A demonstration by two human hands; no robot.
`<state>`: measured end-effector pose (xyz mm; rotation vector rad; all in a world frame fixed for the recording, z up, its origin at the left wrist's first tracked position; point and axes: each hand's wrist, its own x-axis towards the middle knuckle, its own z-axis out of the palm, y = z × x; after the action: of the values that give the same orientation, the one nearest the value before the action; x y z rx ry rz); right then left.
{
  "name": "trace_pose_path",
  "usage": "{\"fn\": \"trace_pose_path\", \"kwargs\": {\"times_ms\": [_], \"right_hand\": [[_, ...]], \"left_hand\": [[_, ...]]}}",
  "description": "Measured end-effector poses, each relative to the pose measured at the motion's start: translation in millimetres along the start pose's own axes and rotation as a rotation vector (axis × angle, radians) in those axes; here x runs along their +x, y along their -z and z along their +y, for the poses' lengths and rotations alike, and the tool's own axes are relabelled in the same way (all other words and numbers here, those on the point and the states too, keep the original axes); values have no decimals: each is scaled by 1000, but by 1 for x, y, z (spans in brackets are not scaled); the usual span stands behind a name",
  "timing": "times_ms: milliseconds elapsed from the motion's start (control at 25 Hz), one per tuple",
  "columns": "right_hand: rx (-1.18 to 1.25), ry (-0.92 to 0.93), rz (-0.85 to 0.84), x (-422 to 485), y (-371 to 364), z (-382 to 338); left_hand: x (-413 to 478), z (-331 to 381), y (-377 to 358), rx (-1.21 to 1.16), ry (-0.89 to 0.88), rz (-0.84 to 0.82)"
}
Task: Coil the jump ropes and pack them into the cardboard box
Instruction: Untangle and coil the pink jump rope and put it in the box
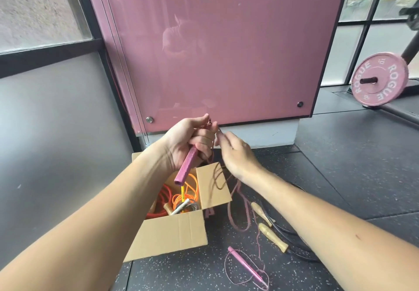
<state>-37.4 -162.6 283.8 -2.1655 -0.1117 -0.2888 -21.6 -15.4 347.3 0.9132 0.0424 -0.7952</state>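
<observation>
Speckled gym floor [340, 177], pink panel [226, 52], cardboard box [172, 231], left hand [188, 141] gripping handle [186, 166], right hand [238, 154] pinching cord [217, 184]

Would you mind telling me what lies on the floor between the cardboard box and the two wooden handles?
In the head view, a loop of pink rope lies between the cardboard box and the wooden handles.

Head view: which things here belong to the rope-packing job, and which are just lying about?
Job: open cardboard box; coiled orange ropes inside; purple textured handle gripped by left hand; its thin cord pinched by right hand; wooden-handled black rope and thin pink-handled rope on floor.
Lying about: round pink weight plate; pink glass panel.
</observation>
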Motion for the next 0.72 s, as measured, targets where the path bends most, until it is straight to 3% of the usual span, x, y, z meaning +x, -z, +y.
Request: {"fn": "trace_pose_path", "kwargs": {"times_ms": [120,240,400,560,640,720], "right_hand": [[-96,214,241,10,14,9],[-168,173,361,17,22,16],[-391,-99,121,14,19,21],[-351,17,-255,7,1,6],[-392,17,-418,-1,-11,2],[-524,22,-524,-7,-21,3]], "left_hand": [[-5,-4,-9,205,149,-80],[-8,-10,-23,369,149,-117],[-7,-7,-33,101,-216,-117],[8,-8,-26,-126,-703,29],[11,-1,-19,-101,-909,152],[12,8,-3,121,-1076,301]]}}
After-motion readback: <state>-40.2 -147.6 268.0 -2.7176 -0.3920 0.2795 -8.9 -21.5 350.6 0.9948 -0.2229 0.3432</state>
